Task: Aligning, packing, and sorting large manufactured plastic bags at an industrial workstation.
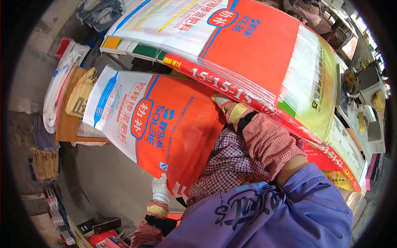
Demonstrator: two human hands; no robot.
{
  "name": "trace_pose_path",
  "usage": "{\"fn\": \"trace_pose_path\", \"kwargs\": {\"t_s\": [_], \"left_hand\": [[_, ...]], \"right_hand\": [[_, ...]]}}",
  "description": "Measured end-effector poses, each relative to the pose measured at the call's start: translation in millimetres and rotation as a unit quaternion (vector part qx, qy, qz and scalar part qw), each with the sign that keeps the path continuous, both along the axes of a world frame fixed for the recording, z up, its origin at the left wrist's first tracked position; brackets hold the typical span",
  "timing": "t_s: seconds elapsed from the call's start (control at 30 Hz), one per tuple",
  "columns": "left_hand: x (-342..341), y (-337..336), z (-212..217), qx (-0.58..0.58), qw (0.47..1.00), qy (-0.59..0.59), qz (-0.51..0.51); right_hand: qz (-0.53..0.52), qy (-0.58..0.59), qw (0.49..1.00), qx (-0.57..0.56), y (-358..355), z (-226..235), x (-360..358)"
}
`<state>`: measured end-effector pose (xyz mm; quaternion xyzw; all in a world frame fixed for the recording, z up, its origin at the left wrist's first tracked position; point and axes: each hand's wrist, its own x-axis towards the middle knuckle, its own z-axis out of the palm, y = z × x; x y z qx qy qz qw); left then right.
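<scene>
underfoot, a grey concrete floor point(103, 182) fills the lower left of the head view, and a rough grey wall point(33, 70) rises along the left side. against that wall stands a small wooden stand point(66, 124) carrying folded brown paper sacks point(80, 93) and a roll of white woven sacks point(58, 89); a bundle of brown sacks point(45, 159) leans below it. to the right runs a long worktop point(351, 144) with one sewing machine point(364, 82) at its far end.

two orange-and-white printed sacks can be counted as separate pieces. one big stack of sacks point(256, 53) lies across the worktop, its top sheet orange and white with a clear plastic margin; how many sheets lie in the stack cannot be told. one single sack point(161, 124) hangs off the stack's near edge, tilted down toward the floor.

two gloved hands show. the left hand point(160, 188), in a white glove, is closed on the lower edge of the hanging sack, fingers curled round it. the right hand point(221, 101), also gloved, is pushed in under the stack at the single sack's upper edge; its fingers are hidden, so its grip cannot be told. checked pink sleeve covers point(264, 140) wrap both forearms over a purple garment point(281, 211).
</scene>
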<state>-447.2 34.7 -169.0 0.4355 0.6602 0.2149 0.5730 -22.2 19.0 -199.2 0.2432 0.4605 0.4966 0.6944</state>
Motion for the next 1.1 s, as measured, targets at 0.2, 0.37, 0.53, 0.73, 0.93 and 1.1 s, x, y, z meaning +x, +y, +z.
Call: {"fn": "trace_pose_path", "kwargs": {"t_s": [0.2, 0.37, 0.53, 0.73, 0.93, 1.1], "left_hand": [[13.3, -5.3, 8.6, 0.014, 0.999, -0.043, -0.020], [16.8, -19.7, 34.1, 0.058, 0.997, -0.044, -0.018], [4.4, -40.9, 50.4, -0.009, 0.997, -0.056, 0.056], [5.0, -43.0, 36.2, -0.059, 0.987, -0.051, -0.142], [22.5, -43.7, 41.2, -0.186, 0.975, -0.117, 0.024], [25.9, -47.3, 32.0, -0.120, 0.988, -0.059, 0.076]], "right_hand": [[-0.009, 0.000, 1.000, 0.016, -1.6, 2.3, -0.5], [-0.018, 0.025, 0.999, 0.016, -22.8, 4.3, -0.6], [-0.036, 0.062, 0.997, 0.014, -58.1, -1.7, -6.5], [-0.188, 0.394, 0.894, 0.097, -75.0, -17.8, -10.5], [-0.326, 0.737, 0.544, 0.233, -51.8, -19.6, -3.1], [-0.371, 0.789, 0.424, 0.244, -11.9, -15.1, 2.8]]}}
